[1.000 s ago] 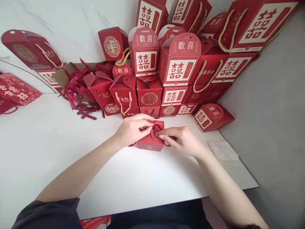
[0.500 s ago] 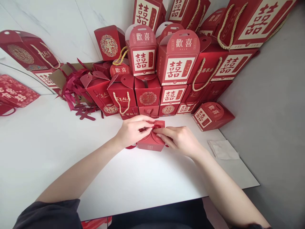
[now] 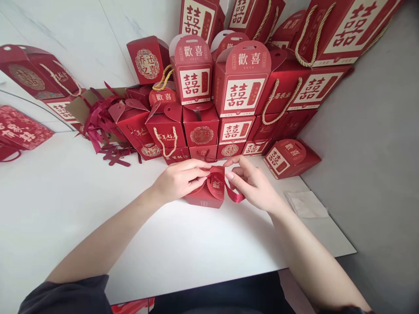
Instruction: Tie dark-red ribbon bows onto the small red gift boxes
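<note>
On the white table, a small red gift box [image 3: 205, 199] with curved top flaps stands in front of the stacked boxes. My left hand [image 3: 178, 179] reaches over its left side, thumb and fingers pinching the red ribbon at the top. A length of this ribbon [image 3: 236, 197] loops out over the right side and curls beside the box. To the right, my right hand [image 3: 255, 181] has index finger and thumb apart, close to the ribbon. What its curled lower fingers touch is partly hidden.
Stacked red gift boxes [image 3: 244, 96] with rope handles line the back. A bundle of dark red ribbons [image 3: 103, 111] lies at back left. One box [image 3: 291, 158] sits at right, near a folded white cloth [image 3: 306, 203]. The table's front edge [image 3: 196, 285] runs near my body.
My right hand has moved off the top of the box to the right, and its fingers have opened. More ribbon shows on the box's right side. My left hand keeps its pinch.
</note>
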Motion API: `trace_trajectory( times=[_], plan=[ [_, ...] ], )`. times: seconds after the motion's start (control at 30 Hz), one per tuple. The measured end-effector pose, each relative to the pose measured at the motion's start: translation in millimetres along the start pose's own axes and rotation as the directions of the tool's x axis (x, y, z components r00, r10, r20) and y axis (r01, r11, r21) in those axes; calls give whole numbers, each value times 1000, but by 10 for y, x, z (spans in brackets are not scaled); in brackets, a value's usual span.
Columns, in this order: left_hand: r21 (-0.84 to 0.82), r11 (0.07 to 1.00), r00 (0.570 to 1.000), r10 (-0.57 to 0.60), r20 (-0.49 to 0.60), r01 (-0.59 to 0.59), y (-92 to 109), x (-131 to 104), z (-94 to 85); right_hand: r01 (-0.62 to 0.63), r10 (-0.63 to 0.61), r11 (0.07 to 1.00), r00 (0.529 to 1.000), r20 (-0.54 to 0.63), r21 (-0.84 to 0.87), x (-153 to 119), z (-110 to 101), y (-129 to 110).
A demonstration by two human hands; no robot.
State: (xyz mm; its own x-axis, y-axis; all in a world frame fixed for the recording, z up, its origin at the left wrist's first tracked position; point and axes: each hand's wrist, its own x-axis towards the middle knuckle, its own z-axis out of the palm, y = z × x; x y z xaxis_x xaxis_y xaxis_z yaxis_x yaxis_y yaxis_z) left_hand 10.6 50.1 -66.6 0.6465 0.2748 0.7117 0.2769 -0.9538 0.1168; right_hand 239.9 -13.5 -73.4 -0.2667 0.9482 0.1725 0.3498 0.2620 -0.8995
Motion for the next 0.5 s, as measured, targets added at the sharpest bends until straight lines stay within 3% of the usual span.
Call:
trace_trajectory(
  times=[0.1, 0.2, 0.27, 0.33, 0.4, 0.5],
  plan=[
    [5, 1000, 1000, 16, 9, -16, 9, -12, 18, -22, 22, 995, 1000, -1, -98, 11, 48, 2],
    [-12, 1000, 1000, 14, 13, -14, 18, -6, 15, 9, -32, 975, 994, -101, -222, 26, 121, 30],
    [-58, 997, 997, -46, 58, 50, 27, 19, -20, 41, -77, 972, 986, -150, -231, 36, 140, 43],
    [-120, 975, 976, -171, 131, 187, 37, 54, -79, 52, -81, 981, 985, -151, -185, 43, 130, 41],
    [-200, 904, 914, -331, 234, 379, 44, 85, -146, 6, -13, 997, 995, -99, -73, 49, 104, 24],
    [-298, 698, 745, -513, 427, 651, 38, 113, -223, -80, 83, 986, 996, -14, 147, 57, 75, -1]
  ],
)
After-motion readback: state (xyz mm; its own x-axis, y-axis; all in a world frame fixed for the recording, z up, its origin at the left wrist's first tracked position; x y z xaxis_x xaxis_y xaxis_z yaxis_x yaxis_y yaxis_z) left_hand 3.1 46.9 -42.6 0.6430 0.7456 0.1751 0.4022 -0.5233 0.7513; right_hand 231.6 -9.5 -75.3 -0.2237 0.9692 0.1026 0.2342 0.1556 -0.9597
